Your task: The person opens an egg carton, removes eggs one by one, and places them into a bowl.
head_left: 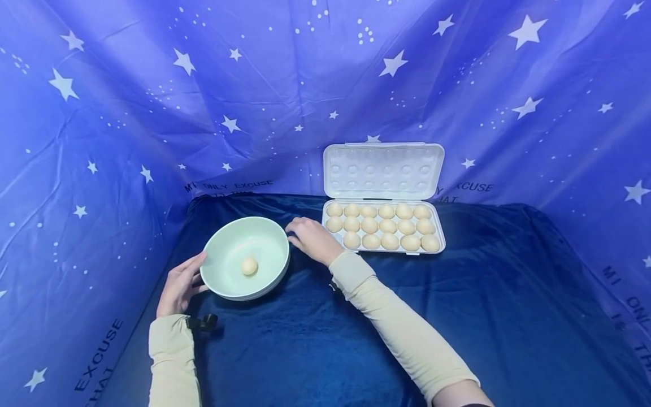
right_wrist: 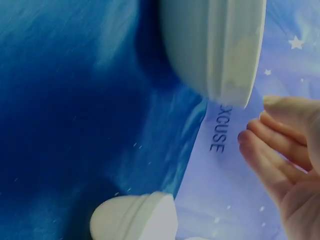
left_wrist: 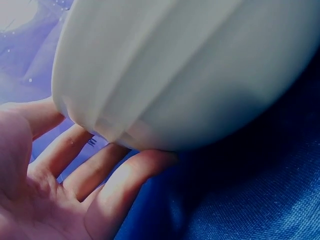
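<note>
A pale green bowl (head_left: pixel 224 271) stands on the dark blue cloth, one beige egg (head_left: pixel 249 266) lying inside it. My left hand (head_left: pixel 179 285) holds the bowl from its left side, fingertips against the outer wall and up at the rim. Seen from the left wrist, the fingers (left_wrist: pixel 107 162) are spread and bent along the ridged wall. My right hand (head_left: pixel 314 240) hovers just off the bowl's right rim. Its fingers (right_wrist: pixel 275 147) are loosely bent with nothing between them, and a gap to the rim shows in the right wrist view.
To the right stands a white egg carton (head_left: pixel 442 240) holding several eggs in three rows; its front left cup shows bare plastic. The carton's lid (head_left: pixel 383 169) leans upright at the back. A purple star-printed curtain (head_left: pixel 285 85) surrounds the cloth-covered table (head_left: pixel 285 356).
</note>
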